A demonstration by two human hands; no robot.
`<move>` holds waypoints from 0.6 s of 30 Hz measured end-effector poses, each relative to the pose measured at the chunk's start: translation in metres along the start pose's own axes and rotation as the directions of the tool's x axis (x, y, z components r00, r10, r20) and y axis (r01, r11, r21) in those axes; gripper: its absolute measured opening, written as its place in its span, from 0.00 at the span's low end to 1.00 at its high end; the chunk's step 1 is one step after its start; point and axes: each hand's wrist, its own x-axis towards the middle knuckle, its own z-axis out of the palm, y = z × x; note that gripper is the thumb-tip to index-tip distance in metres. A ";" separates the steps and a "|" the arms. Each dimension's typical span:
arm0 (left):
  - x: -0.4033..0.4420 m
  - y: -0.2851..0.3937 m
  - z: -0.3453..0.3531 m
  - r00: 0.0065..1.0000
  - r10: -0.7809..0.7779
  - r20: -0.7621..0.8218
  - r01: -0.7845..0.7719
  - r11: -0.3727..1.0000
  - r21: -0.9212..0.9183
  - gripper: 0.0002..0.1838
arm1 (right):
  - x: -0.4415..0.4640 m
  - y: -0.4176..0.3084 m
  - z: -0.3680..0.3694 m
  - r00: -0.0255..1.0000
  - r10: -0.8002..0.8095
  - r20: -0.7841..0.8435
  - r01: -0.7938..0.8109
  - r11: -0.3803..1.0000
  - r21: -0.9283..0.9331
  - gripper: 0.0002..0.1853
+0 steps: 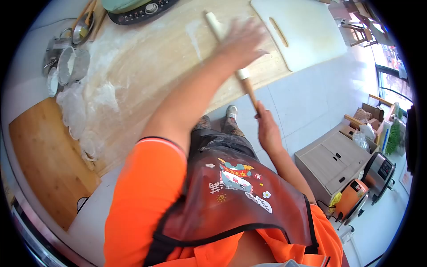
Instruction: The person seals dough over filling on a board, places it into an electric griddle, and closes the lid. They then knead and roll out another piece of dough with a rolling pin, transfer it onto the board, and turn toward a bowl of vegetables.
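Observation:
A long rod has a whitish upper part and a brown wooden lower end (250,91). It slants across the floured wooden board (151,66) and past the board's near edge. My right hand (268,129) has its fingers closed round the brown end, out over the floor. Blurred by motion, my left hand (245,41) lies over the whitish part with its fingers apart. It hides the middle of the rod, and whether it touches the rod cannot be made out.
A white cutting board (307,38) lies at the upper right. A round appliance (142,9) stands at the top. Metal bowls (73,64) and clear plastic film (72,109) are at the left. Below right are a cabinet (331,155) and an orange appliance (351,200).

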 end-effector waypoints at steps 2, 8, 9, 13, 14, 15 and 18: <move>-0.057 -0.029 -0.041 0.971 -0.210 0.115 0.189 0.967 0.170 0.35 | 0.004 -0.005 0.035 0.992 -0.124 0.032 0.118 0.983 0.143 0.32; -0.211 -0.100 -0.068 0.410 -0.870 0.272 0.639 0.061 -0.767 0.24 | 0.034 -0.071 0.089 0.936 -0.241 0.258 0.089 0.869 0.486 0.31; -0.217 -0.101 -0.071 0.251 -0.892 0.376 0.516 -0.205 -0.831 0.23 | 0.042 -0.074 0.089 0.933 -0.272 0.235 0.143 0.881 0.452 0.31; -0.198 -0.073 -0.109 0.233 -0.693 0.682 0.694 -0.373 -0.616 0.22 | 0.087 -0.038 0.038 0.939 -0.336 0.078 0.335 0.942 0.023 0.31; -0.191 -0.067 -0.113 0.233 -0.634 0.737 0.802 -0.303 -0.514 0.21 | 0.102 -0.031 0.009 0.940 -0.341 0.028 0.342 0.934 -0.101 0.30; -0.186 -0.064 -0.113 0.243 -0.651 0.719 0.704 -0.391 -0.593 0.21 | 0.122 -0.005 -0.011 0.896 -0.442 -0.054 0.400 0.852 -0.337 0.29; -0.155 -0.067 -0.104 0.336 -0.765 0.549 0.390 -0.417 -0.821 0.21 | 0.147 0.013 -0.069 0.827 -0.562 -0.017 0.497 0.744 -0.446 0.27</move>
